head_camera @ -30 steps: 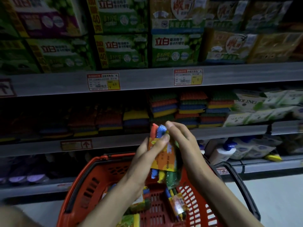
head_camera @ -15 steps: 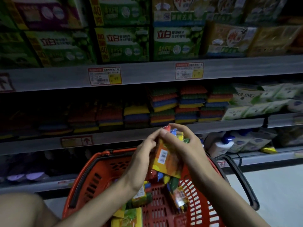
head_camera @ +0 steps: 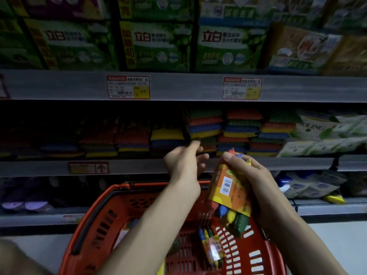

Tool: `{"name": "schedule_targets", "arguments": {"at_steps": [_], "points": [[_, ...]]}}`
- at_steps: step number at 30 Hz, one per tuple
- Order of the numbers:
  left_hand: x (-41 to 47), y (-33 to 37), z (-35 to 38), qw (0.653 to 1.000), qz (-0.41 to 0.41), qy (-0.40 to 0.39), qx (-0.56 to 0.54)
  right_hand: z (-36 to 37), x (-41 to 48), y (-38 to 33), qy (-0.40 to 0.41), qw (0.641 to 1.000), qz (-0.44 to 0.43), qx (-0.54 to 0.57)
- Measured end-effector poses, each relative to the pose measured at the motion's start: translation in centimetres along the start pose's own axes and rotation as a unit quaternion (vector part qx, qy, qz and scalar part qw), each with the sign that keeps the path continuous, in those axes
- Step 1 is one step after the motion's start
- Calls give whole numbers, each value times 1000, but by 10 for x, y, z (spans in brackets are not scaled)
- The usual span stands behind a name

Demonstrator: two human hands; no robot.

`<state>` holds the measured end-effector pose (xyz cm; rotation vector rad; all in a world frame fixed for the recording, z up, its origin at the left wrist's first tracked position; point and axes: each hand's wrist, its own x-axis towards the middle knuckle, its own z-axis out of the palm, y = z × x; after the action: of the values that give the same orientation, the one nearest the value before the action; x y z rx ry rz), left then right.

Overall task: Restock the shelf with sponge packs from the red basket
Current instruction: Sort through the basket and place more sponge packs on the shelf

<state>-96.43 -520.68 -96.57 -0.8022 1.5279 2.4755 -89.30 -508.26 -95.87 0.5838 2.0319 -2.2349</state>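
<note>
The right hand (head_camera: 256, 181) has its fingers clamped round the top of a sponge pack (head_camera: 226, 187), held upright over the red basket (head_camera: 111, 211) at 6 o'clock; the left hand (head_camera: 183, 165), at 9 o'clock of it, holds nothing, fingers loosely curled, before the shelf (head_camera: 139, 167) edge; stacked sponges (head_camera: 204, 126) sit at 12 o'clock; another pack (head_camera: 213, 249) lies in the basket.

a shop: price tags (head_camera: 128, 87) on shelves (head_camera: 178, 86)
</note>
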Motion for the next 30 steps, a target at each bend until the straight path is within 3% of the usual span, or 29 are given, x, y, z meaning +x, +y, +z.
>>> {"name": "schedule_targets", "arguments": {"at_steps": [5,14,30], "points": [[0,3,15,997,-42,13,-56,-4,6,-3,-16,999,20,28],[0,2,18,997,-19,50,-57,-7,6,-5,-27,997,48,60],[-1,12,5,998,63,-25,12,-16,2,-1,-30,995,32,89]]}}
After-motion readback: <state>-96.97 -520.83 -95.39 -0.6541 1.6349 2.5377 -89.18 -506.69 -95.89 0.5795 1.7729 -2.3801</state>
